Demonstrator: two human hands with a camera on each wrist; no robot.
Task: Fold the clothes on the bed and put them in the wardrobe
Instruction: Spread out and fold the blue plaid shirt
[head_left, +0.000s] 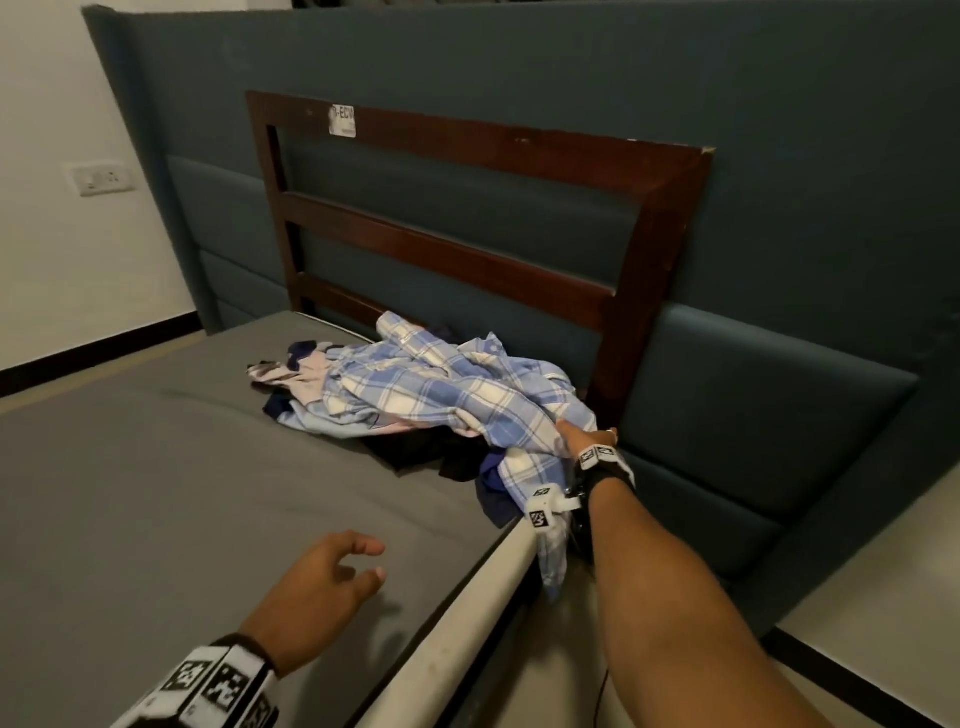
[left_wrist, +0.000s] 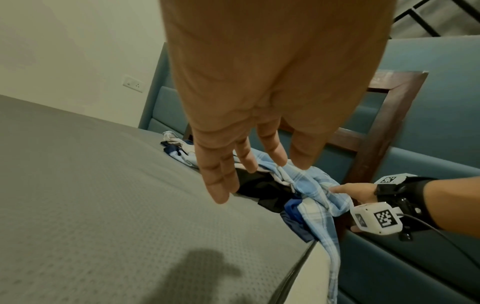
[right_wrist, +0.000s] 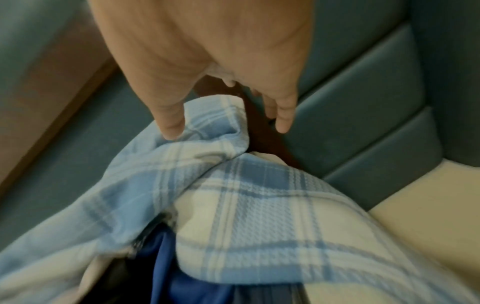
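Note:
A heap of clothes lies at the head of the grey mattress (head_left: 156, 467). On top is a blue-and-white plaid shirt (head_left: 441, 395) (left_wrist: 311, 185) (right_wrist: 259, 195), one end hanging over the bed's right edge. Under it lie a black garment (head_left: 415, 447) (left_wrist: 262, 189) and a dark blue one (head_left: 493, 483) (right_wrist: 168, 267). My right hand (head_left: 582, 439) (left_wrist: 355, 191) (right_wrist: 226, 123) is at the shirt's right edge: the thumb touches the cloth and the fingers are spread past it, gripping nothing. My left hand (head_left: 332, 577) (left_wrist: 246, 164) hovers over the mattress, fingers relaxed and empty.
A dark wooden headboard frame (head_left: 467, 249) stands behind the heap against a padded teal wall panel (head_left: 753, 415). A narrow gap runs between the bed's right edge and the panel. A wall socket (head_left: 101, 179) is at the left. Pale floor (head_left: 883, 597) lies at the right.

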